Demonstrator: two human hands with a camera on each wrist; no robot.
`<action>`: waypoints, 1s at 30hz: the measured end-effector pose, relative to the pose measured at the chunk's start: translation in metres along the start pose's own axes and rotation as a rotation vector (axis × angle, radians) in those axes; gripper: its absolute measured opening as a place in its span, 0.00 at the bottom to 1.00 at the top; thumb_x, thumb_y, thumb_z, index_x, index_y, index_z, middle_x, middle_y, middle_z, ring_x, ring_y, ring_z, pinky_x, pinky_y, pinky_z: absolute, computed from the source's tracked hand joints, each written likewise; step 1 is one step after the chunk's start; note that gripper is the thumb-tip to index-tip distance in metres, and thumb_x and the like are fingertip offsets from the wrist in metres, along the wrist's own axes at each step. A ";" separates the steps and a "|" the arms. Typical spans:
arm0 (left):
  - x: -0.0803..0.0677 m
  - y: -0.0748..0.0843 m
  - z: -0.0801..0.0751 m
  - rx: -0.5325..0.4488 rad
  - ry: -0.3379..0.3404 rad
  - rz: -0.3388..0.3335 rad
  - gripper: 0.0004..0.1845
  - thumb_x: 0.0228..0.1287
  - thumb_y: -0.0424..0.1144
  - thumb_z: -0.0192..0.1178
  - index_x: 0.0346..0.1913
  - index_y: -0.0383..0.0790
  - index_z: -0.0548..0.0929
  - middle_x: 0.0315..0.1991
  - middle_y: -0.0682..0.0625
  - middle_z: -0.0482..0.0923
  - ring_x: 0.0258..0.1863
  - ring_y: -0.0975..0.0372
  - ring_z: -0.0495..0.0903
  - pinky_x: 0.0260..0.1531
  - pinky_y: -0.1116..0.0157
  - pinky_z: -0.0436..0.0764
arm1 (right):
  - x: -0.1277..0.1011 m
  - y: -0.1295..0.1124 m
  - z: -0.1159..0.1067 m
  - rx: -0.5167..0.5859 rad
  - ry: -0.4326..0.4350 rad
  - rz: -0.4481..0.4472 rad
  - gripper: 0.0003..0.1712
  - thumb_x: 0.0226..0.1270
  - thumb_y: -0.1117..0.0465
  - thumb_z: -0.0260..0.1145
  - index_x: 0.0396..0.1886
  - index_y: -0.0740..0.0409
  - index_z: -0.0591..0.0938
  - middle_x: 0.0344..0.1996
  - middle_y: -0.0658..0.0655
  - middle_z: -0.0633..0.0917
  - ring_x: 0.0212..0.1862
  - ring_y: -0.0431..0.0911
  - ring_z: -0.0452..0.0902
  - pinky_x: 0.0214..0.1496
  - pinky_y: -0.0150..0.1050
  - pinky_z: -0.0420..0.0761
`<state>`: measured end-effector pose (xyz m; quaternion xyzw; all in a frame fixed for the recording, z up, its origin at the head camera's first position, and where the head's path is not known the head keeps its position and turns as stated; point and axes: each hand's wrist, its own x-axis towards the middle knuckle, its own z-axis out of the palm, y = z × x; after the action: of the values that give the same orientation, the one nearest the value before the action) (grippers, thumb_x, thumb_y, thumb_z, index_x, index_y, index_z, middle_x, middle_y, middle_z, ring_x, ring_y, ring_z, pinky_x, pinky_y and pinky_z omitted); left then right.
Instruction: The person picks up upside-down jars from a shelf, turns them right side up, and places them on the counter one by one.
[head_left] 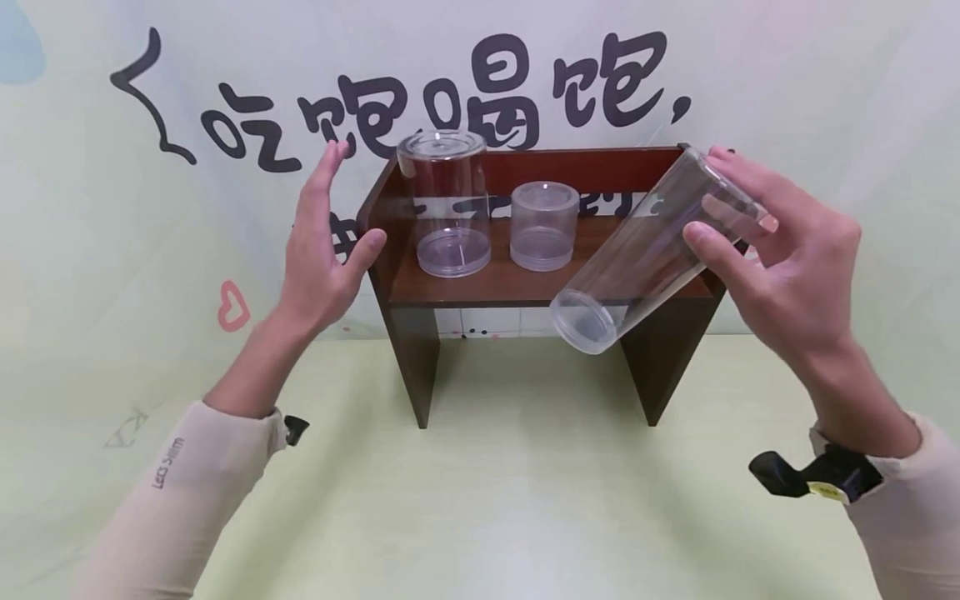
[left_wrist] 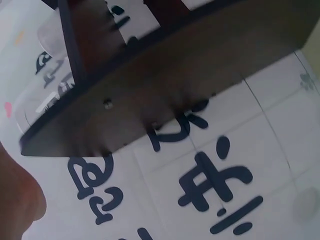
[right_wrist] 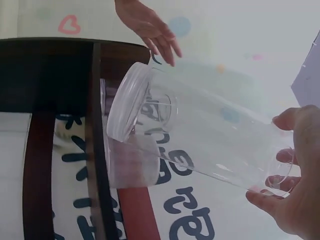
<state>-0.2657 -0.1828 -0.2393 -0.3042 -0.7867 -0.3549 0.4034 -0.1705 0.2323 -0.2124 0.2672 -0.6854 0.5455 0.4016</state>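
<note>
We see the tall clear jar (head_left: 637, 258) held up in front of the right part of the brown shelf (head_left: 472, 292), tilted so that its whitish lid (head_left: 585, 323) points down and left, while the right hand (head_left: 806, 267) pinches its upper end between thumb and fingers. Left of it, we find a small jar (head_left: 543, 229) and a taller, wide jar (head_left: 452, 204) standing upright, side by side on the board. Farther out, our left hand (head_left: 318, 250) is spread, thumb apart from raised fingers, near the shelf's left side panel, holding nothing.
</note>
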 end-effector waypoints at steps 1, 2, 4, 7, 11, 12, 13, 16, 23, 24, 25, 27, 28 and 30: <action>-0.003 0.004 0.002 -0.011 0.051 0.018 0.58 0.66 0.79 0.50 0.82 0.34 0.60 0.82 0.47 0.62 0.82 0.60 0.57 0.82 0.55 0.55 | -0.003 0.002 0.002 0.057 0.014 0.007 0.26 0.59 0.76 0.74 0.60 0.70 0.86 0.59 0.62 0.88 0.66 0.52 0.82 0.62 0.36 0.83; -0.006 0.009 0.004 -0.020 0.100 0.036 0.59 0.66 0.80 0.49 0.81 0.31 0.61 0.81 0.45 0.64 0.82 0.59 0.59 0.82 0.55 0.56 | -0.006 0.004 0.004 0.106 0.028 0.014 0.26 0.59 0.76 0.74 0.60 0.71 0.86 0.59 0.63 0.88 0.67 0.53 0.81 0.62 0.37 0.83; -0.012 0.019 0.009 -0.042 0.180 0.070 0.61 0.66 0.80 0.50 0.77 0.25 0.63 0.79 0.41 0.66 0.80 0.55 0.62 0.81 0.54 0.58 | -0.012 0.007 0.008 0.185 0.055 0.031 0.26 0.59 0.76 0.74 0.60 0.72 0.85 0.59 0.63 0.88 0.67 0.54 0.81 0.62 0.37 0.84; -0.021 0.034 0.016 -0.093 0.250 0.119 0.61 0.65 0.79 0.53 0.73 0.19 0.65 0.75 0.35 0.69 0.78 0.49 0.66 0.80 0.51 0.61 | -0.020 0.012 0.014 0.226 0.086 0.037 0.26 0.61 0.74 0.73 0.61 0.71 0.85 0.60 0.62 0.88 0.65 0.52 0.82 0.65 0.36 0.81; -0.036 0.051 0.027 -0.174 0.237 0.165 0.59 0.67 0.75 0.57 0.72 0.18 0.65 0.74 0.32 0.71 0.76 0.47 0.67 0.79 0.47 0.63 | -0.031 0.017 0.023 0.284 0.147 0.033 0.25 0.61 0.75 0.71 0.60 0.73 0.85 0.58 0.62 0.89 0.58 0.50 0.87 0.63 0.33 0.83; -0.040 0.055 0.029 -0.193 0.219 0.172 0.58 0.68 0.74 0.57 0.72 0.18 0.65 0.74 0.33 0.71 0.77 0.46 0.67 0.79 0.46 0.63 | -0.033 0.018 0.025 0.303 0.163 0.029 0.25 0.60 0.75 0.71 0.59 0.74 0.85 0.57 0.63 0.89 0.55 0.50 0.87 0.62 0.33 0.83; -0.044 0.058 0.032 -0.212 0.198 0.177 0.57 0.68 0.73 0.58 0.73 0.19 0.65 0.74 0.33 0.70 0.77 0.46 0.67 0.79 0.46 0.63 | -0.036 0.019 0.027 0.322 0.178 0.032 0.25 0.60 0.76 0.70 0.59 0.74 0.85 0.56 0.63 0.89 0.54 0.51 0.87 0.57 0.32 0.86; -0.056 0.067 0.043 -0.275 0.121 0.178 0.55 0.69 0.71 0.59 0.74 0.21 0.64 0.76 0.34 0.69 0.78 0.46 0.65 0.79 0.44 0.62 | -0.043 0.023 0.034 0.348 0.214 0.035 0.24 0.60 0.75 0.69 0.58 0.75 0.85 0.54 0.64 0.90 0.50 0.51 0.88 0.56 0.32 0.86; -0.087 0.085 0.077 -0.440 -0.022 0.095 0.56 0.66 0.66 0.68 0.78 0.25 0.62 0.79 0.38 0.65 0.79 0.46 0.64 0.79 0.46 0.63 | -0.061 0.030 0.051 0.366 0.232 0.068 0.23 0.65 0.73 0.67 0.60 0.73 0.85 0.54 0.65 0.89 0.53 0.54 0.88 0.59 0.36 0.86; -0.091 0.086 0.081 -0.461 -0.040 0.078 0.56 0.65 0.66 0.69 0.79 0.26 0.62 0.80 0.38 0.65 0.79 0.46 0.64 0.79 0.47 0.64 | -0.064 0.031 0.054 0.359 0.232 0.072 0.23 0.65 0.73 0.67 0.61 0.72 0.85 0.54 0.65 0.89 0.54 0.54 0.87 0.59 0.36 0.86; -0.094 0.087 0.085 -0.479 -0.058 0.060 0.56 0.65 0.66 0.70 0.79 0.27 0.61 0.80 0.39 0.64 0.79 0.46 0.64 0.79 0.48 0.64 | -0.067 0.032 0.057 0.353 0.234 0.077 0.23 0.66 0.72 0.67 0.61 0.72 0.84 0.55 0.64 0.89 0.55 0.55 0.86 0.60 0.36 0.86; -0.101 0.089 0.091 -0.516 -0.085 0.018 0.57 0.63 0.65 0.71 0.80 0.29 0.61 0.80 0.39 0.64 0.79 0.47 0.64 0.79 0.49 0.65 | -0.073 0.034 0.063 0.352 0.231 0.092 0.23 0.67 0.72 0.66 0.62 0.71 0.84 0.56 0.65 0.88 0.56 0.56 0.85 0.61 0.38 0.86; -0.104 0.089 0.093 -0.527 -0.092 -0.004 0.57 0.63 0.66 0.71 0.80 0.30 0.60 0.80 0.38 0.64 0.79 0.48 0.64 0.78 0.51 0.66 | -0.076 0.035 0.066 0.355 0.229 0.100 0.23 0.68 0.72 0.66 0.63 0.71 0.84 0.57 0.65 0.88 0.57 0.57 0.84 0.61 0.39 0.85; -0.111 0.089 0.096 -0.549 -0.101 -0.050 0.57 0.62 0.66 0.72 0.81 0.33 0.60 0.79 0.37 0.64 0.79 0.49 0.65 0.78 0.53 0.67 | -0.081 0.036 0.071 0.347 0.232 0.116 0.23 0.69 0.71 0.66 0.63 0.71 0.83 0.58 0.65 0.87 0.57 0.57 0.83 0.62 0.40 0.85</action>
<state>-0.1836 -0.0762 -0.3461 -0.3999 -0.6873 -0.5490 0.2573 -0.1747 0.1679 -0.3056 0.2279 -0.5446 0.7044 0.3939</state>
